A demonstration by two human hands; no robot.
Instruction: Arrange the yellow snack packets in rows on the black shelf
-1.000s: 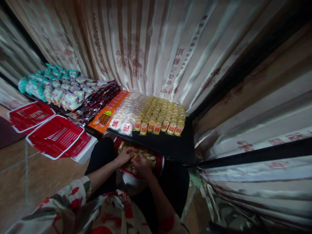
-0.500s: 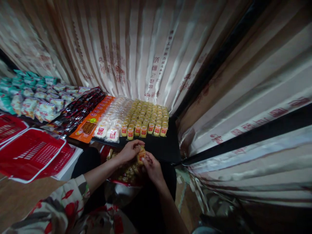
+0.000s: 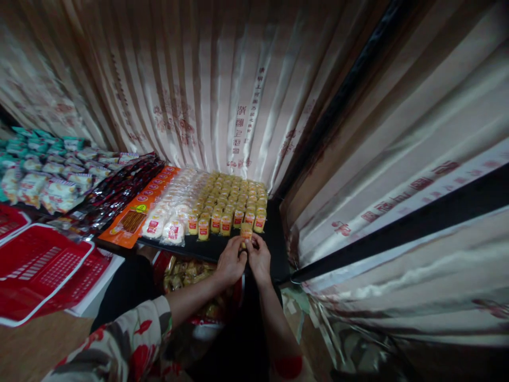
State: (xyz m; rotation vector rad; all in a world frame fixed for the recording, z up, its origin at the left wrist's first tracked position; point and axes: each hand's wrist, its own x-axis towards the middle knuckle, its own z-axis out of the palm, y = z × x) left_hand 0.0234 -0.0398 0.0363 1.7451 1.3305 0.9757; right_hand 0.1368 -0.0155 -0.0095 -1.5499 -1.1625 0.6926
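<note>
Between the fingertips of both hands is a small yellow wrapped snack pack (image 3: pixel 246 231) with an orange-red label. My left hand (image 3: pixel 232 260) is closed on its left side, and my right hand (image 3: pixel 259 257) pinches it from the right. They hold it at the front of neat rows of matching yellow packs (image 3: pixel 233 199) on a black table (image 3: pixel 274 244). I cannot tell whether the held pack touches the table. Below my left forearm, an opened bag (image 3: pixel 186 273) of more yellow packs rests at my lap, partly hidden by the arm.
Left of the yellow rows lie white wrapped packs (image 3: pixel 174 231), an orange snack bag (image 3: pixel 133 220), dark shiny packets (image 3: pixel 115 193) and white-and-teal bags (image 3: pixel 59 193). A red basket (image 3: pixel 43 270) stands at lower left. Pale curtains (image 3: pixel 214 106) hang behind and to the right.
Both hands have moved forward, from above the opened bag to the front of the yellow rows, carrying the snack pack. The opened bag is less covered, and the view has shifted slightly.
</note>
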